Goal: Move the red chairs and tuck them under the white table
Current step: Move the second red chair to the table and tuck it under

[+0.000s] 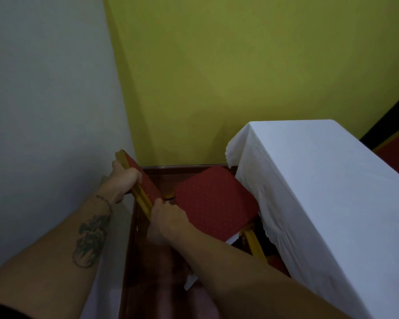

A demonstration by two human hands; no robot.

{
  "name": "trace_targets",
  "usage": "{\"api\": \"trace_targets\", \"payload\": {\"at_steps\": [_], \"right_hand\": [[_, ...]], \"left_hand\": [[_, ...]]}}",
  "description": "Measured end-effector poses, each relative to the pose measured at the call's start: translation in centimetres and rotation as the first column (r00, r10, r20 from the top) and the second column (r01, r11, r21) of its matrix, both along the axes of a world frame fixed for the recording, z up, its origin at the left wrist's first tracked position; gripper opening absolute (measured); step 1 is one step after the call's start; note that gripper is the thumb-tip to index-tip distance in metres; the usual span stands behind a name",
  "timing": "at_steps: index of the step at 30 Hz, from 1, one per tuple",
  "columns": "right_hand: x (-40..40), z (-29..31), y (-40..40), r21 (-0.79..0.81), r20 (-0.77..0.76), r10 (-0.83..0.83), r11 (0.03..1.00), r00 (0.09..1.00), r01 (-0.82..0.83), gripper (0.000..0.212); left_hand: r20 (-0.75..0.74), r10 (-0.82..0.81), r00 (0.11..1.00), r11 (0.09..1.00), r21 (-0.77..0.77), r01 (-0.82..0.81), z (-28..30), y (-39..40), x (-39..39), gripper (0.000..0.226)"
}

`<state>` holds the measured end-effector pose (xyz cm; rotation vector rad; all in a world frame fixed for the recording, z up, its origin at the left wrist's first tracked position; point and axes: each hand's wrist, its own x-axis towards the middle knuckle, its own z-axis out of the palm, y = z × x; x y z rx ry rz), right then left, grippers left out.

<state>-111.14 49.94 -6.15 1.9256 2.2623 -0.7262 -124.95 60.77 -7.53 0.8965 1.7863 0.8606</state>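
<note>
A red chair (214,203) with a gold frame stands between the grey wall and the white table (320,192). Its dotted red seat touches the table's white cloth and part of it sits under the cloth edge. My left hand (123,180) grips the top of the chair's backrest near the wall. My right hand (168,223) grips the backrest's gold frame lower down, nearer me. A gold chair leg (255,246) shows below the seat. A second red chair (396,148) peeks out beyond the table at the right edge.
A grey wall (44,100) stands close on the left and a yellow-green wall (240,77) lies straight ahead. The floor (159,272) is dark red-brown wood, a narrow strip between the wall and the table.
</note>
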Motion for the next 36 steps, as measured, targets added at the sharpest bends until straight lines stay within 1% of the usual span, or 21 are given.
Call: {"api": "trace_targets", "payload": {"at_steps": [3, 6, 8, 12, 15, 19, 21, 26, 30, 34, 36], "right_hand": [[-0.9, -0.2, 1.0, -0.048, -0.018, -0.02, 0.999, 1.0, 0.019, 0.064], [-1.1, -0.4, 2.1, -0.078, -0.045, -0.08, 0.994, 0.996, 0.076, 0.07], [-0.9, -0.5, 2.9, -0.1, -0.052, -0.113, 0.989, 0.992, 0.107, 0.071], [0.1, -0.3, 4.5, -0.154, -0.051, -0.138, 0.98, 0.989, 0.129, 0.075], [1.2, -0.3, 5.7, -0.163, -0.031, -0.163, 0.974, 0.986, 0.156, 0.082], [3.6, 0.0, 7.3, -0.199, -0.013, -0.221, 0.956, 0.975, 0.214, 0.085], [4.8, -0.1, 8.0, -0.185, 0.0, -0.231, 0.956, 0.973, 0.227, 0.085], [7.3, -0.1, 8.8, -0.106, 0.021, -0.265, 0.958, 0.964, 0.266, 0.083], [10.5, 0.1, 8.9, -0.101, 0.031, -0.36, 0.927, 0.933, 0.361, 0.075], [14.3, 0.6, 8.4, -0.12, 0.03, -0.444, 0.888, 0.895, 0.445, 0.085], [15.3, 0.4, 8.2, -0.114, 0.022, -0.468, 0.877, 0.883, 0.467, 0.086]], "left_hand": [[0.03, -0.08, 0.996, 0.997, 0.017, 0.079, -0.1, 1.2, -0.5, 0.08], [0.057, -0.165, 0.985, 0.985, 0.053, 0.162, 0.3, 2.5, 0.0, 0.06], [0.066, -0.236, 0.97, 0.971, 0.054, 0.233, 0.5, 3.4, 0.5, 0.056], [0.087, -0.326, 0.941, 0.945, 0.028, 0.325, 0.8, 5.4, 2.1, 0.079], [0.071, -0.376, 0.924, 0.926, 0.02, 0.376, 1.1, 6.7, 3.9, 0.077], [0.019, -0.437, 0.9, 0.899, -0.02, 0.437, 1.6, 8.5, 6.4, 0.09], [-0.001, -0.446, 0.895, 0.895, -0.032, 0.446, 1.6, 9.1, 7.8, 0.095], [-0.022, -0.412, 0.911, 0.91, 0.034, 0.412, 1.3, 10.3, 11.9, 0.092], [0.009, -0.467, 0.884, 0.884, 0.044, 0.466, 0.9, 10.5, 16.1, 0.104], [0.02, -0.521, 0.853, 0.852, 0.082, 0.518, 0.4, 10.4, 20.1, 0.108], [0.012, -0.541, 0.841, 0.839, 0.074, 0.539, 0.3, 10.5, 21.3, 0.108]]}}
